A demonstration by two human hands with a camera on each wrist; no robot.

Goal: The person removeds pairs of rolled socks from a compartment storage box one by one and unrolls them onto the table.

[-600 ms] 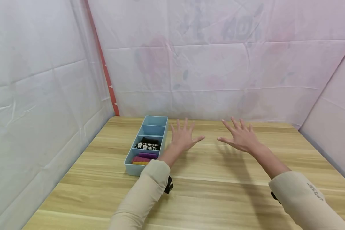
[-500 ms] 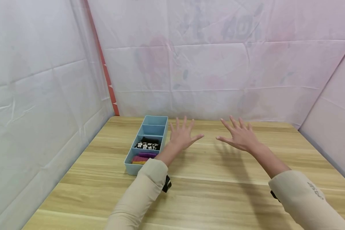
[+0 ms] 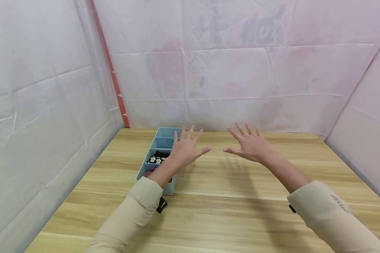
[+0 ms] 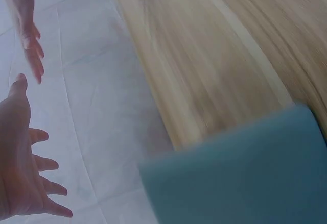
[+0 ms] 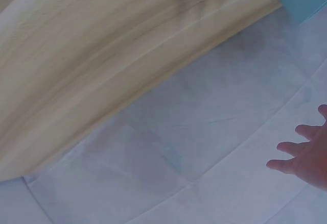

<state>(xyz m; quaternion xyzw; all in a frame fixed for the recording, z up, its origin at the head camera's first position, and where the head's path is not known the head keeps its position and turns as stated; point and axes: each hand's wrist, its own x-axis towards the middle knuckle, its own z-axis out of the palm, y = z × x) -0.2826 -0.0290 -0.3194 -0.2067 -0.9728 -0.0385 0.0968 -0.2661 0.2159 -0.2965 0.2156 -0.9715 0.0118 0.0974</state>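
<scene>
Over the right edge of a long, light-blue plastic box (image 3: 168,133) with four compartments, as my head view shows it, I hold out my left hand (image 3: 185,150), fingers spread and grasping nothing. To the right of the box, well apart from it, my right hand (image 3: 251,144) has its fingers splayed too, likewise released. The box stands on the yellowish, wood-grained worktop (image 3: 209,211). Its second-nearest compartment holds black cloth with white flowers (image 3: 156,160); the nearest holds purplish-red cloth (image 3: 149,173), partly hidden by my left forearm (image 3: 162,173). Behind the box hangs a creased, whitish sheet (image 3: 228,73) with faint pink prints.

From my left wrist, the blurred box wall shows apart from my left hand, my right hand farther off.

From my right wrist, my spread fingers and a corner of the box appear, well apart.
</scene>
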